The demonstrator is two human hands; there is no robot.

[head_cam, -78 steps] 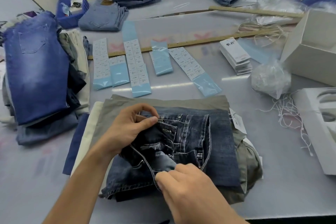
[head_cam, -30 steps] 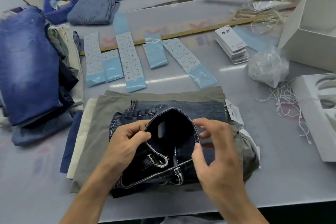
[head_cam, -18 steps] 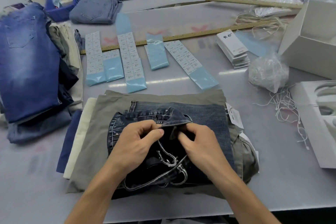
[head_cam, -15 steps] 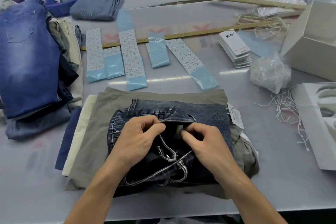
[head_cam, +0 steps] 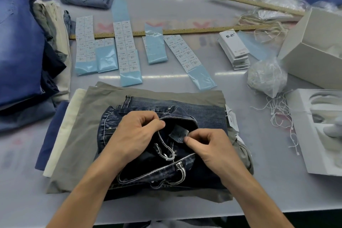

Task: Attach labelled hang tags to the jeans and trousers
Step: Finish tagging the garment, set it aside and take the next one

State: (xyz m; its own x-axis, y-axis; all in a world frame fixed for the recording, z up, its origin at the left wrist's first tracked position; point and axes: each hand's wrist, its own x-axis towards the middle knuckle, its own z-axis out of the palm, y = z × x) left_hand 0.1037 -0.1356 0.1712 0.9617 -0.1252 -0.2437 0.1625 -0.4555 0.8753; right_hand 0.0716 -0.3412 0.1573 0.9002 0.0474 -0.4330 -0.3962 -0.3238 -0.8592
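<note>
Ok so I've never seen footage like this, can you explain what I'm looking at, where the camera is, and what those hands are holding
No machine here: a person wears a camera on the head, looking down at their own hands. The left hand grips the open waistband of dark jeans. The right hand pinches a small sewn-in label inside them. The jeans lie on folded khaki trousers on a grey table. Beyond lie sticker strips, a stack of white hang tags, loose strings and white boxes.
</note>
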